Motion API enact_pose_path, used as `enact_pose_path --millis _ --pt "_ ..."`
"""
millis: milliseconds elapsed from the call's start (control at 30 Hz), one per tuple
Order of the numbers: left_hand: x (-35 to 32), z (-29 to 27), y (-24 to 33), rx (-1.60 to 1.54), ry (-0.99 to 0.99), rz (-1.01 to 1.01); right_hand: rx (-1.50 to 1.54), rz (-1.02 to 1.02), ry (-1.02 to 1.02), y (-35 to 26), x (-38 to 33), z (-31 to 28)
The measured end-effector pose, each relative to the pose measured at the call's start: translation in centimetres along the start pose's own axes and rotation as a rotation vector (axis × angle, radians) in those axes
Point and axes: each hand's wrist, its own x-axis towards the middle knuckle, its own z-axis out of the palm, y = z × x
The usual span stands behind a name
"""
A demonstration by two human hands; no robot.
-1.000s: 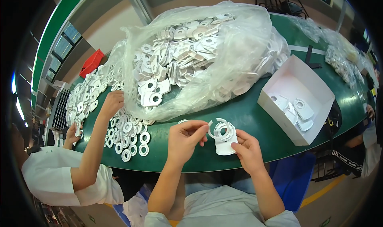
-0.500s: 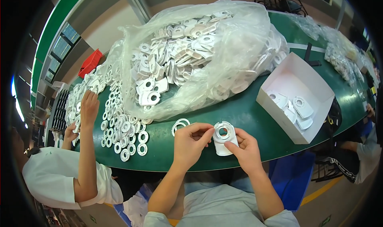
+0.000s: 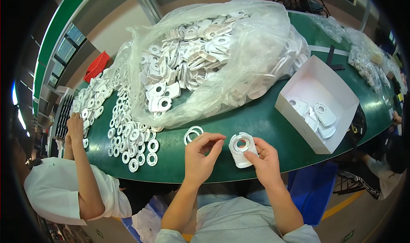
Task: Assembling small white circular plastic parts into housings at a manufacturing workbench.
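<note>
My right hand [image 3: 267, 159] grips a white plastic part [image 3: 240, 161] by its right side, thumb across the front. The part is a rounded plate with a notched white ring [image 3: 233, 143] seated round its hole at the top end. To its left, apart from it, my left hand [image 3: 200, 159] hovers with fingers bent and a gap between thumb and forefinger; nothing shows in it. Just beyond that hand, two loose white rings [image 3: 196, 129] lie on the green table [image 3: 179, 153].
A large clear plastic bag [image 3: 192, 110] of white plates fills the table's middle. Many white rings [image 3: 134, 135] are heaped at left, near a co-worker's hands [image 3: 75, 127]. At right stands a white box [image 3: 294, 125] holding several parts. A red bin [image 3: 97, 66] sits far left.
My left hand has drawn back leftward from the white part, its fingers now off the ring. The part has tilted slightly in my right hand. The co-worker's raised hand has come down.
</note>
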Motion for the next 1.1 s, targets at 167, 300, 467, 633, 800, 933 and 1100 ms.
enact_pose_path --millis 167,300,467,633,800,933,1100 --pt "-0.2 0.9 -0.3 -0.167 -0.050 -0.018 0.005 -0.026 -0.005 0.4 0.0 0.1" --pt "-0.4 1.6 -0.3 -0.183 -0.089 -0.044 0.021 -0.080 0.039 0.3 -0.2 0.4" --pt "-0.5 1.9 -0.4 -0.164 -0.071 -0.032 -0.090 -0.111 0.079 0.5 -0.3 0.5" --pt "-0.5 2.0 -0.5 -0.152 -0.060 -0.043 -0.141 -0.123 0.091 0.4 -0.4 0.5" --pt "-1.2 2.7 -0.5 -0.075 -0.010 0.005 -0.140 -0.150 0.093 0.0 -0.4 0.6" --pt "-1.9 2.6 -0.5 -0.056 -0.006 0.030 -0.073 -0.107 0.155 0.0 -0.2 0.8" --pt "-0.8 2.2 0.5 0.008 -0.053 0.208 -0.157 -0.169 0.099 0.4 -0.1 0.6"
